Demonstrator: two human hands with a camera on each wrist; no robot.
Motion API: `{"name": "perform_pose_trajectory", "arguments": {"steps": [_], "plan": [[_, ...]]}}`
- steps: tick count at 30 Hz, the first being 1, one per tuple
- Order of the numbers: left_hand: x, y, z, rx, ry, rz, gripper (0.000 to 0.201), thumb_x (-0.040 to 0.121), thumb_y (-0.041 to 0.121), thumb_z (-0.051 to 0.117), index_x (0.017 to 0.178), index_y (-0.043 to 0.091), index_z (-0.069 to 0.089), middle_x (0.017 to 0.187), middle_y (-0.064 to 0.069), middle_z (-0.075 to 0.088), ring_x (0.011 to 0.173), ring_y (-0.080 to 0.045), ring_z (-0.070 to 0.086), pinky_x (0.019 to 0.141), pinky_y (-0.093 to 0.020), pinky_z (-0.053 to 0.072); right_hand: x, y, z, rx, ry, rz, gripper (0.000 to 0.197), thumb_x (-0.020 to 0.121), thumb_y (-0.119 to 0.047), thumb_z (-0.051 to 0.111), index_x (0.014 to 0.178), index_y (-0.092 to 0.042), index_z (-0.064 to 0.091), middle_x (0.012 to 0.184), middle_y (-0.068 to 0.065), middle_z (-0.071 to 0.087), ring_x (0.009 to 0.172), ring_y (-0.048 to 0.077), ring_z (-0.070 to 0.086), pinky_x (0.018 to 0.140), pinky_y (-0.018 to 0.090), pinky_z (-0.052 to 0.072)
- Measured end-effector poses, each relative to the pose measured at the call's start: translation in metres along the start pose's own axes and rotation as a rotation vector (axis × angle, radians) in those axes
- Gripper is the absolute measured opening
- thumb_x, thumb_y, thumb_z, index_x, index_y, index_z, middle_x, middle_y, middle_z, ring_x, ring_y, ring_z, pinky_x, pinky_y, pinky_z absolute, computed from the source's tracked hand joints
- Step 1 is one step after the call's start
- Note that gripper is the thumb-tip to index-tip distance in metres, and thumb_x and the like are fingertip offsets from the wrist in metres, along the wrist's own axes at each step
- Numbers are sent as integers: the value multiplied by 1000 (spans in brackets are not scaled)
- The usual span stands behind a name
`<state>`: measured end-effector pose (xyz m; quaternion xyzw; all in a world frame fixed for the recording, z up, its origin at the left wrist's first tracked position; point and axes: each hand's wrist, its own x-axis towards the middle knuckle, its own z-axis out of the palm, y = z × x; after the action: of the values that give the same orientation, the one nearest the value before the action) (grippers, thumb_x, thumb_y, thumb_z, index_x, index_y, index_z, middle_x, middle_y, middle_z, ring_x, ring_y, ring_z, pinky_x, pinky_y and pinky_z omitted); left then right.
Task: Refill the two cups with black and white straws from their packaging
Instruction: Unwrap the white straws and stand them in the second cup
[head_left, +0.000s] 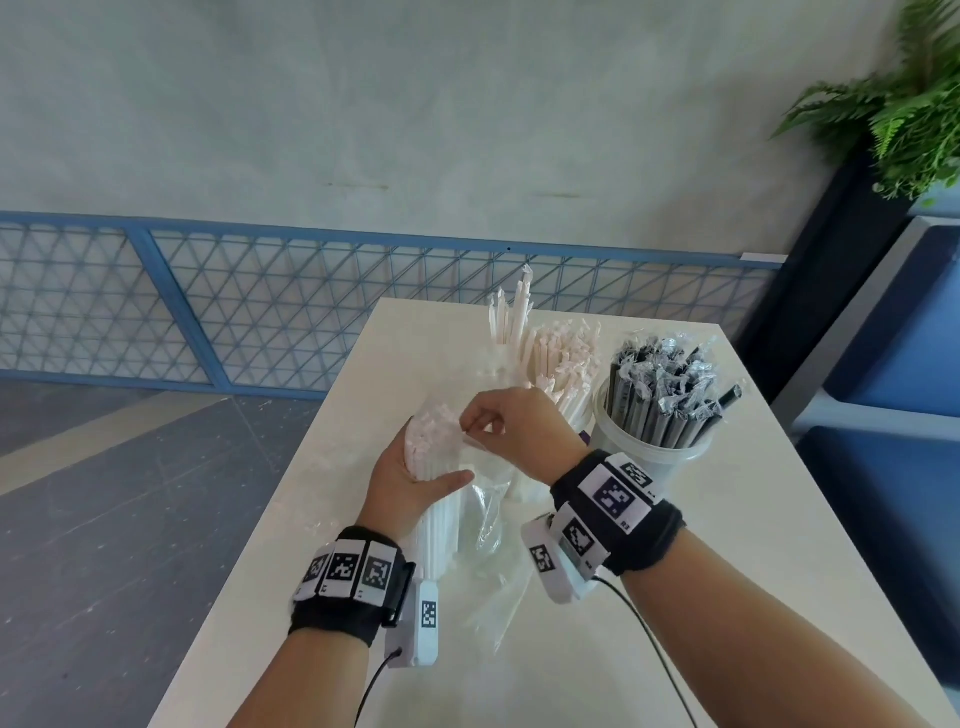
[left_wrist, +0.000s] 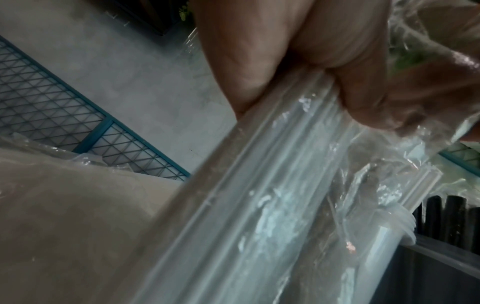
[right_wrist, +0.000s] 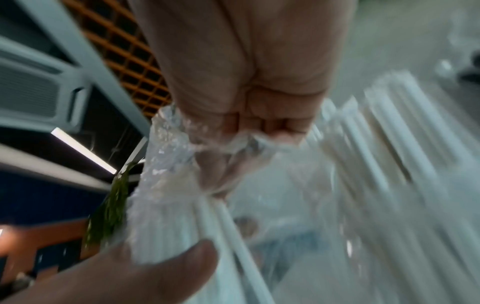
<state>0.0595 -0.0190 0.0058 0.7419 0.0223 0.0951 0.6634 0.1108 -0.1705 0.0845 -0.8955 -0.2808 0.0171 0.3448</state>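
My left hand (head_left: 410, 480) grips a bundle of white straws (head_left: 436, 457) still inside its clear plastic bag (head_left: 485, 525), standing upright over the table (head_left: 597, 649). My right hand (head_left: 511, 423) pinches the bag's upper edge beside the straw tops. In the left wrist view the fingers (left_wrist: 259, 61) curl round the wrapped straws (left_wrist: 259, 185). In the right wrist view the right hand (right_wrist: 246, 86) pinches crumpled plastic (right_wrist: 168, 154) above the straws (right_wrist: 215, 222). A cup of black straws (head_left: 660, 395) stands at the right, and a cup of white straws (head_left: 563, 364) sits behind my right hand.
A taller bunch of white straws (head_left: 511, 312) stands at the table's far edge. A blue mesh railing (head_left: 208, 301) runs behind the table. A blue seat (head_left: 893, 405) and a green plant (head_left: 909, 98) are at the right.
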Motion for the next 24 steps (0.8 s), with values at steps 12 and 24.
{"name": "perform_pose_trajectory", "arguments": {"steps": [12,24], "plan": [[8,0,9,-68,-160,82,128,44,-25,79,139,28,11,131,-5,48,106,-3,61,79,-14,50,-11,11,51,488,-65,131,61,69,-14,78,123,-19,49,102,-4,62,98,15,61,83,16,49],[8,0,15,134,-152,22,131,52,4,88,147,23,0,126,19,50,116,-5,56,89,-12,44,-5,6,53,845,66,365,23,74,-2,72,93,-10,63,90,7,68,89,20,66,79,28,55]]}}
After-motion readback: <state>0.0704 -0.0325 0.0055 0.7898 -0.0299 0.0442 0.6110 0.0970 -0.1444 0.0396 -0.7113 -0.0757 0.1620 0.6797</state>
